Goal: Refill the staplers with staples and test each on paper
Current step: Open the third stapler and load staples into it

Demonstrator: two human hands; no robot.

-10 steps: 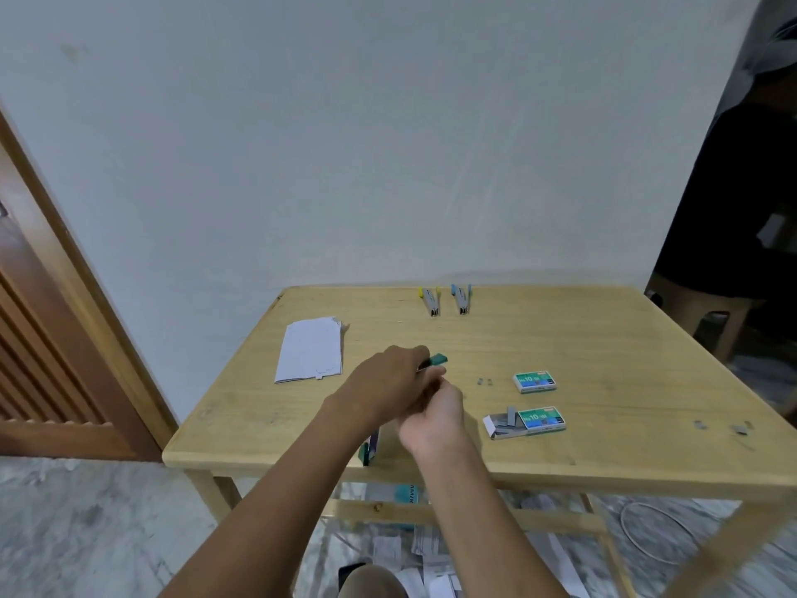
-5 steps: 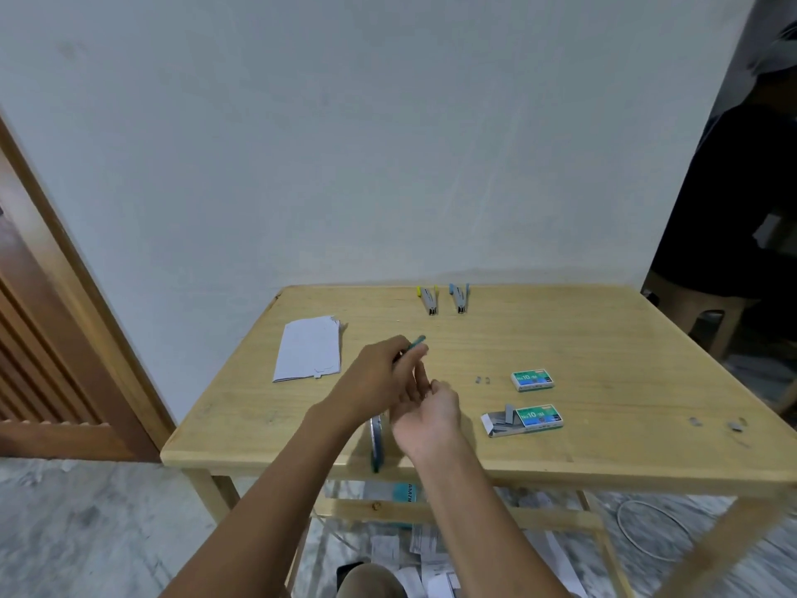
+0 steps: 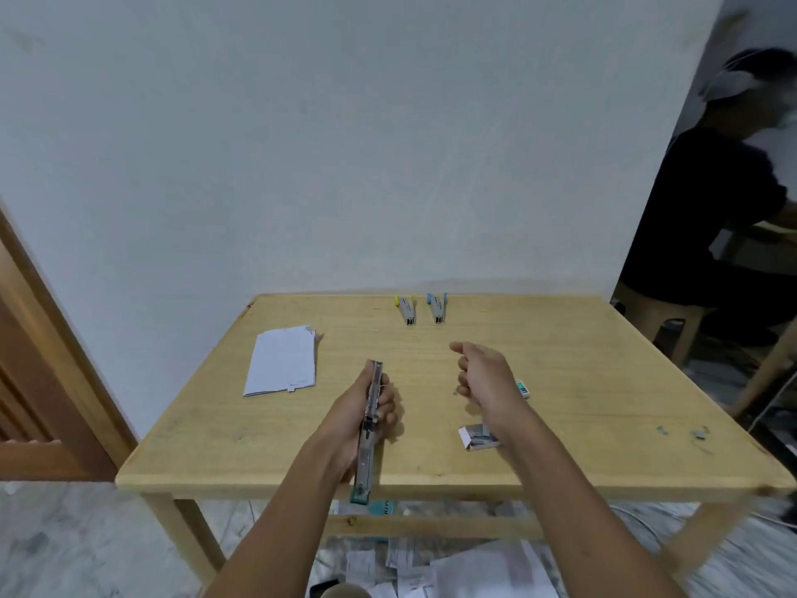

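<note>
The hands have drawn apart: the left hand (image 3: 354, 411) alone now grips the opened green stapler (image 3: 365, 461) over the table's (image 3: 604, 381) near edge, fingers wrapped round it. The right hand (image 3: 484, 376) hovers above the open staple box (image 3: 475, 438), fingers curled; whether they pinch anything I cannot tell.

A plain pale wall (image 3: 345, 144) fills most of the view. A light wooden worktop (image 3: 604, 403) on square wooden legs (image 3: 181, 524) stands with its far edge at the wall. At the left is a brown wooden door frame (image 3: 51, 338). The floor (image 3: 64, 545) is grey veined marble, with loose papers (image 3: 453, 567) scattered under the worktop. At the right, a blurred person in dark clothes (image 3: 711, 217) sits on a tan stool (image 3: 664, 317). The light is soft and even.
</note>
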